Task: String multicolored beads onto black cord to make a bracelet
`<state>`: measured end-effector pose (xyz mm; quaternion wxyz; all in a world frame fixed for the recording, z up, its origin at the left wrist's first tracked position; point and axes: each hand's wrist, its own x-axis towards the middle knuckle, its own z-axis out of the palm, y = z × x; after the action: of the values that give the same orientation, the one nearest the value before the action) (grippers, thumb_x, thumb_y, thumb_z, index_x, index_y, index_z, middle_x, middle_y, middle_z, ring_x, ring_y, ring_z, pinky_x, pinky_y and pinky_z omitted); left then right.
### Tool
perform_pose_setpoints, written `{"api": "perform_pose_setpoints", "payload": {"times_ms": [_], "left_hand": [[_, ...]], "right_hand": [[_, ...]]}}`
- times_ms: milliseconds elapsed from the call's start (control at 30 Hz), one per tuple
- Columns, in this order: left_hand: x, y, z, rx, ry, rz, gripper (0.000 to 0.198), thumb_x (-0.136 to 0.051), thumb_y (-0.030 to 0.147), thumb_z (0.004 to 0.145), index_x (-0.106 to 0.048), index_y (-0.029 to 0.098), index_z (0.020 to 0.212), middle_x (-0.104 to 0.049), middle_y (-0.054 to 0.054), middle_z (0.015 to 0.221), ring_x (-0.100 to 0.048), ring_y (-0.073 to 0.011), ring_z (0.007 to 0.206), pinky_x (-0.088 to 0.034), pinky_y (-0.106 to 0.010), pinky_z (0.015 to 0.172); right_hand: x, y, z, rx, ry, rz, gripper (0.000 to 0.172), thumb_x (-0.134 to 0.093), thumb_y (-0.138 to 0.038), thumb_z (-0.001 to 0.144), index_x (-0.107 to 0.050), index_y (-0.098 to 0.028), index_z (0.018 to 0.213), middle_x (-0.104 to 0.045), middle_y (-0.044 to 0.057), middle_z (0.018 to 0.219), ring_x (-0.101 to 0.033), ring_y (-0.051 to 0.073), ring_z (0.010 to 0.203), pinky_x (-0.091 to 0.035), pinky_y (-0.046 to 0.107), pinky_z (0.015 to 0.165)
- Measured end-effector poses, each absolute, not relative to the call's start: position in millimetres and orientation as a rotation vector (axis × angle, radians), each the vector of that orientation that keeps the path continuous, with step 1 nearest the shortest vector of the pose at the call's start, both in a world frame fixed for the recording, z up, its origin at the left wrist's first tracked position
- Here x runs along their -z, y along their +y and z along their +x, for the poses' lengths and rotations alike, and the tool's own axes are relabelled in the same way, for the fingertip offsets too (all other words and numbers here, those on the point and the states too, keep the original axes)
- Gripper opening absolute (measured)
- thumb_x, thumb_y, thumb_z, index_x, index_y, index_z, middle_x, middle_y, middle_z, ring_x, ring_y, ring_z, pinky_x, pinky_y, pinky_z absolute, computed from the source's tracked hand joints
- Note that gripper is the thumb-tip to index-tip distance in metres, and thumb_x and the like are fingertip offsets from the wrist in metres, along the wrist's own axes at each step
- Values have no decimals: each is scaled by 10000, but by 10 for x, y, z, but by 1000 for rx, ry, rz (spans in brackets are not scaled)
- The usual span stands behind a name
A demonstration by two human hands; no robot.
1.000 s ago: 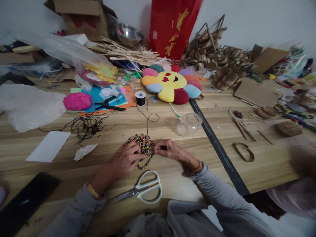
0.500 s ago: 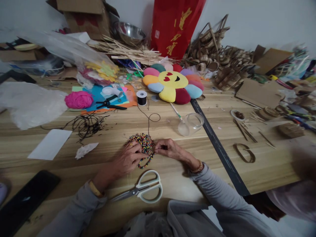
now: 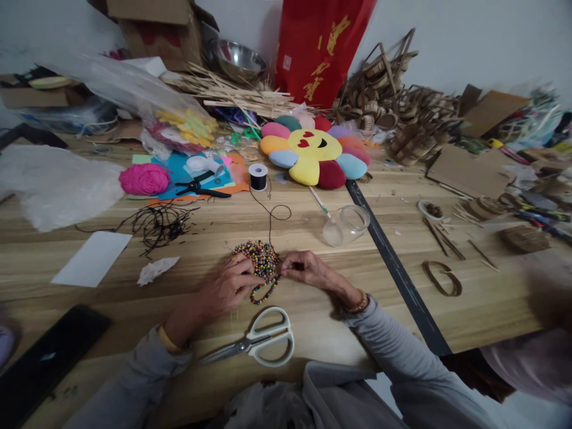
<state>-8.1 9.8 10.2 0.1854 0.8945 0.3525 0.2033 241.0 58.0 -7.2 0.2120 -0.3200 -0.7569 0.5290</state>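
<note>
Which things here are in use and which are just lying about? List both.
In use: beaded piece, held by left hand and right hand; black cord running to it from the spool.
Lying about: scissors, flower cushion, clear jar, pink yarn ball, white paper.

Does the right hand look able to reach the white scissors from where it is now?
Probably yes. The scissors lie on the table close to the right hand, with nothing between them. But its fingers pinch the edge of the beadwork, so it would have to let go first.
</note>
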Motion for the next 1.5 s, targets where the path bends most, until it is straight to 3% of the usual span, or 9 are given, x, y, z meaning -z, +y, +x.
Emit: {"api": "perform_pose_setpoints", "payload": {"times_ms": [433,867,1500], "left_hand": [[-51,78,-97,-528,1019,2553,304,-484,57,863,-743,205,923,-579,-51,821,-490,-194,868,-417,-382,884],[-99,80,-162,-571,993,2537,307,-495,24,839,-736,203,900,-570,-42,794,-487,-188,849,-411,-330,795],[-132,53,-180,-543,995,2550,331,-453,17,842,-729,196,875,-542,-35,765,-485,-177,802,-403,-333,800]], "right_hand": [[75,582,2408,-1475,-2111,-891,242,-587,-351,874,-613,-124,794,-617,27,761,-527,113,676,-415,221,623],[20,566,2395,-1478,-2106,-906,265,-590,-377,868,-608,-131,772,-614,19,739,-530,110,651,-411,220,614],[7,565,2394,-1492,-2097,-924,212,-603,-328,860,-613,-135,772,-605,4,728,-531,106,653,-417,217,623]]}}
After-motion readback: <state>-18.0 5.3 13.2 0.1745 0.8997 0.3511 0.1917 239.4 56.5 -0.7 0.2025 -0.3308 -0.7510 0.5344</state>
